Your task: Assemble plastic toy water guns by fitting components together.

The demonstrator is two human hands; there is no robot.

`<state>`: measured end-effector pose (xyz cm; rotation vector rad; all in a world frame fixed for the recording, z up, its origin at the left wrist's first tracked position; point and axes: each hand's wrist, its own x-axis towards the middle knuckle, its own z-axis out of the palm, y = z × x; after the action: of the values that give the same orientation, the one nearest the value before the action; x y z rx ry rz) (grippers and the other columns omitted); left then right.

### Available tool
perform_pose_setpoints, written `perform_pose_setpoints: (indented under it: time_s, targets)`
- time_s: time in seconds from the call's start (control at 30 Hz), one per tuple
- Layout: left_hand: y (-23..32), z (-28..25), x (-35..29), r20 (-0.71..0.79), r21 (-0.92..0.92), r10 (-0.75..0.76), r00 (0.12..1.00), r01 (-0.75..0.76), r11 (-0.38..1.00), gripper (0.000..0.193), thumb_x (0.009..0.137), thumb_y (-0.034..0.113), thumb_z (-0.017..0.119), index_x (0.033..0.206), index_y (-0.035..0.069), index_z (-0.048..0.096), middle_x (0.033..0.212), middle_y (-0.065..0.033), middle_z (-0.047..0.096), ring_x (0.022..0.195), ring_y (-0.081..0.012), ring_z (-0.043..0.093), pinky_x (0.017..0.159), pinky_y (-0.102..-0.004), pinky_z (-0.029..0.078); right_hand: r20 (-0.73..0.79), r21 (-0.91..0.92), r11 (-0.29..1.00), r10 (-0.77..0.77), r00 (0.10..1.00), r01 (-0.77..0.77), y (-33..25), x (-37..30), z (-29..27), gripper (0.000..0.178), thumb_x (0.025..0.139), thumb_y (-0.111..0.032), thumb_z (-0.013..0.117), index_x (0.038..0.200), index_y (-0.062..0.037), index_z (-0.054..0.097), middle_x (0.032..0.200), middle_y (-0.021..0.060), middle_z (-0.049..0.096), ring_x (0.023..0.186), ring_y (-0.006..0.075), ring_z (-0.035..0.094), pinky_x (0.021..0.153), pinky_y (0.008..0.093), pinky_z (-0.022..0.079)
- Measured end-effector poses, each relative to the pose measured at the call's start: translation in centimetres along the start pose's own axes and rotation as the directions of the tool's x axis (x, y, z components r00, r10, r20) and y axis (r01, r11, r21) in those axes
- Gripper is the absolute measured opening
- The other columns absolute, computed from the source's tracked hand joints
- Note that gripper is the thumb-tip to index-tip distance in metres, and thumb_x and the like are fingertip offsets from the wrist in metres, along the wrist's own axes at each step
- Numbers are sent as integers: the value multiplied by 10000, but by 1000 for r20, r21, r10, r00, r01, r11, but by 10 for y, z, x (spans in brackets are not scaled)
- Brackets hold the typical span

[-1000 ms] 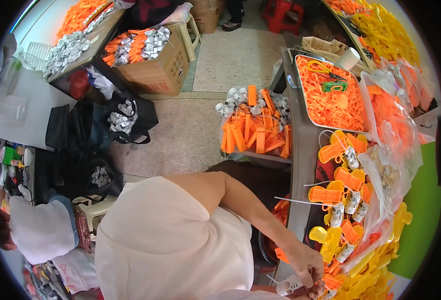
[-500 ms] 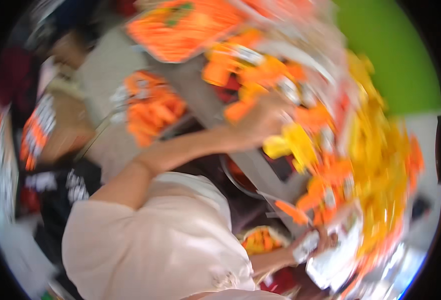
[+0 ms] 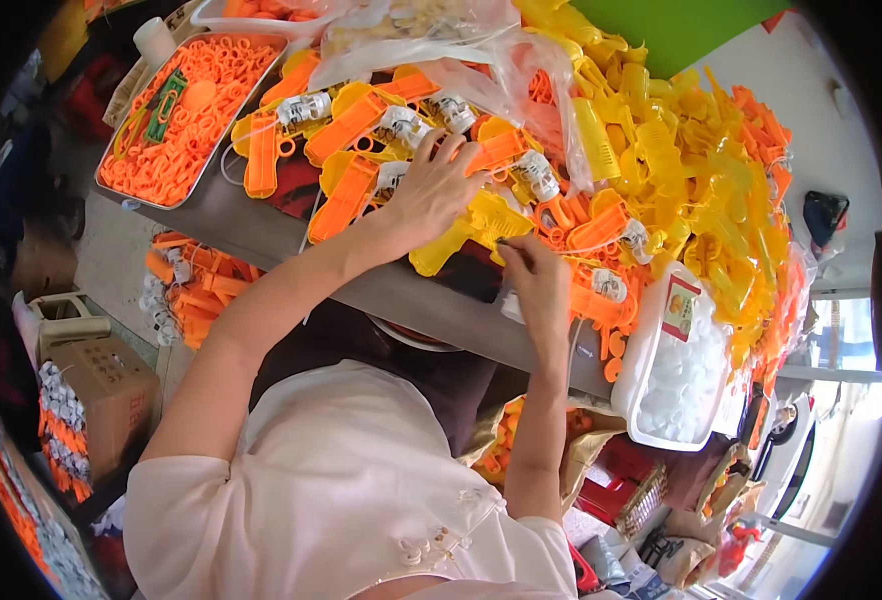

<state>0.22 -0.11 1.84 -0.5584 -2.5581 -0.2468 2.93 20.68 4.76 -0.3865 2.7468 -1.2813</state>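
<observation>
On the table in front of me lies a yellow plastic toy-gun shell (image 3: 488, 222). My left hand (image 3: 429, 196) reaches over it, fingers apart and slightly bent. Its fingertips are at an orange toy-gun piece (image 3: 502, 148); I cannot tell whether they touch it. My right hand (image 3: 541, 285) is beside the shell's right end, with thumb and fingers drawn together. Anything small between those fingertips is hidden. Around both hands lie several orange toy guns (image 3: 346, 195) with printed white cylinders (image 3: 402, 126).
A metal tray (image 3: 279, 72) of small orange parts stands at the far left. At right are a heap of yellow shells (image 3: 661, 150) and a white tub (image 3: 633, 408) of translucent white parts. Clear plastic bags (image 3: 551, 70) lie behind. A cardboard box (image 3: 121, 395) is on the floor.
My right hand has moved from the white tub up and left to the yellow shell. My left hand has stayed over the toy guns. The view has turned and sharpened.
</observation>
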Motion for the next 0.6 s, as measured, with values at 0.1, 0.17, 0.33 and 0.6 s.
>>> perform_pose_setpoints:
  time_s: [0.1,0.17,0.33,0.6]
  targets:
    - [10,-19,-4,-107,-14,-18,994,17,1000,358,771,143,724,1107,68,627,1117,-123,546,1154,-313,502,1043,-470,349,31,-22,1000,8,999,-8,6,7,11,159,924,-131,643,941,24,675,716,6,628,612,64,539,562,234,437]
    - [19,-29,-1,160,-536,-179,971,237,810,368,784,52,670,1139,53,575,1079,-134,584,1028,-344,594,921,-437,462,56,150,984,90,994,-97,4,7,6,168,901,-137,663,949,21,688,655,80,639,574,114,567,565,275,454]
    - [19,2,-8,-13,-792,-247,969,140,594,402,800,-26,579,1192,29,507,1062,-144,637,965,-373,628,837,-445,497,89,203,970,121,989,-137,1,7,4,132,929,-123,636,929,0,683,714,11,620,628,62,538,584,225,438]
    - [25,-5,-11,91,-683,-321,942,294,668,364,796,-50,551,1150,21,498,1020,-187,650,945,-403,620,817,-488,484,-29,128,992,-5,1000,8,-11,-10,-2,133,852,-62,699,899,55,657,930,83,629,797,156,582,729,280,462]
